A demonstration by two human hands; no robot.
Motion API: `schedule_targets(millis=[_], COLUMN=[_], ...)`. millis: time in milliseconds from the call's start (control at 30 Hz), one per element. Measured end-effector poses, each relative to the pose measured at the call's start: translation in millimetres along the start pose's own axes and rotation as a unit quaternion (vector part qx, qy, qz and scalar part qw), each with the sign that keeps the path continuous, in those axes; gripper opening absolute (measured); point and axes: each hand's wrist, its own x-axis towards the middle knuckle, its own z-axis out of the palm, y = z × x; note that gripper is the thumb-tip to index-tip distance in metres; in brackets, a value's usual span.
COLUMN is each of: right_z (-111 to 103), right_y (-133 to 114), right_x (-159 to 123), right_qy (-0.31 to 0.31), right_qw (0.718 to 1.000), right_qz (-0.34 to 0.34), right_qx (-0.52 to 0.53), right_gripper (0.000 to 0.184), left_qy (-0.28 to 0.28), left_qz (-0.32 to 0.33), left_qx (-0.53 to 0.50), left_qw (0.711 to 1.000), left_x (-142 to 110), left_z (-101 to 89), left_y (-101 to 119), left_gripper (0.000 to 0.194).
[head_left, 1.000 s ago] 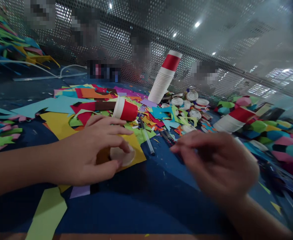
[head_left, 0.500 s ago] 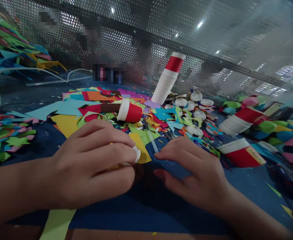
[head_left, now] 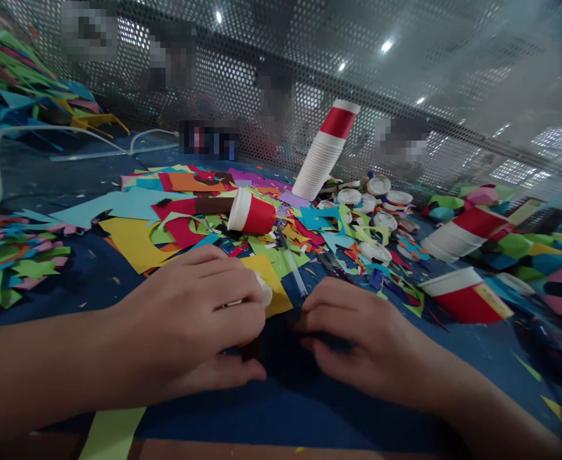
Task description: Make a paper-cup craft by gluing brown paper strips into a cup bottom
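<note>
My left hand point(head_left: 204, 319) curls over a small white rounded thing point(head_left: 265, 292), mostly hidden by the fingers, so its kind does not show. Its thumb sticks out lower down, apart from the fingers. A yellow paper piece point(head_left: 277, 291) lies on the table just behind that white thing. To the right, my right hand point(head_left: 357, 338) hovers low over the blue table, thumb and fingers bent close together. Whatever may be between those fingertips is hidden. Beyond the right fingertips lies a slim stick with a pale end point(head_left: 294, 271).
A red-and-white paper cup point(head_left: 255, 214) lies tipped on coloured paper scraps. Behind it leans a tall cup stack point(head_left: 326, 150). At right are another cup stack point(head_left: 463, 233), a red cup point(head_left: 467, 297) and white round lids point(head_left: 379, 185). A pale green strip point(head_left: 113, 431) lies at the front edge.
My left thumb has swung down, away from the fingers. My right hand has dropped slightly, and its thumb and fingers have drawn closer together.
</note>
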Motion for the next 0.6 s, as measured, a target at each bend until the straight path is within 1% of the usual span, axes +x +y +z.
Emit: schedule_targets(millis=[67, 100, 167, 200, 233, 267, 300, 367, 433, 467, 533, 600], right_z=[-5.2, -7.7, -11.9, -13.5, -14.9, -16.1, -17.2, -19.4, -22.2, -24.1, -29.2, -35.6], right_y=[1.3, 2.2, 4.2, 4.9, 5.3, 5.2, 4.7, 3.0, 1.7, 1.5, 1.9, 1.7], right_x=[0.5, 0.9, 1.5, 1.4, 1.0, 0.3, -0.6, -2.9, -4.9, -5.7, -7.2, -8.4], right_qy=[0.031, 0.043, 0.053, 0.047, 0.031, 0.008, -0.018, -0.06, -0.067, -0.063, -0.058, -0.078], right_qw=[0.993, 0.981, 0.939, 0.917, 0.902, 0.897, 0.902, 0.929, 0.952, 0.961, 0.972, 0.975], right_qz=[0.088, 0.147, 0.258, 0.296, 0.323, 0.341, 0.351, 0.341, 0.297, 0.27, 0.229, 0.204], right_qx=[0.072, 0.12, 0.223, 0.262, 0.284, 0.281, 0.25, 0.13, 0.021, -0.005, 0.004, 0.044], right_gripper=[0.016, 0.016, 0.017, 0.019, 0.02, 0.02, 0.019, 0.02, 0.021, 0.02, 0.015, 0.012], left_qy=[-0.013, -0.016, -0.023, -0.031, -0.041, -0.054, -0.063, -0.077, -0.083, -0.085, -0.092, -0.093], left_qz=[-0.013, -0.021, -0.04, -0.049, -0.059, -0.069, -0.08, -0.098, -0.108, -0.109, -0.114, -0.133], left_qx=[-0.023, -0.036, -0.061, -0.076, -0.098, -0.128, -0.16, -0.216, -0.239, -0.241, -0.238, -0.224], left_qw=[1.0, 0.999, 0.997, 0.995, 0.993, 0.988, 0.982, 0.968, 0.961, 0.961, 0.96, 0.961], left_x=[-0.8, -1.0, -1.1, -1.0, -0.8, -0.6, -0.4, 0.0, 0.7, 1.4, 3.2, 5.1], left_z=[1.0, 1.7, 3.3, 4.2, 5.0, 5.8, 6.5, 7.7, 8.4, 8.5, 8.1, 7.2], left_y=[0.3, 0.5, 0.9, 1.2, 1.5, 2.0, 2.5, 3.2, 3.2, 3.0, 3.0, 4.2], left_gripper=[0.029, 0.03, 0.025, 0.019, 0.013, 0.012, 0.015, 0.022, 0.024, 0.024, 0.022, 0.025])
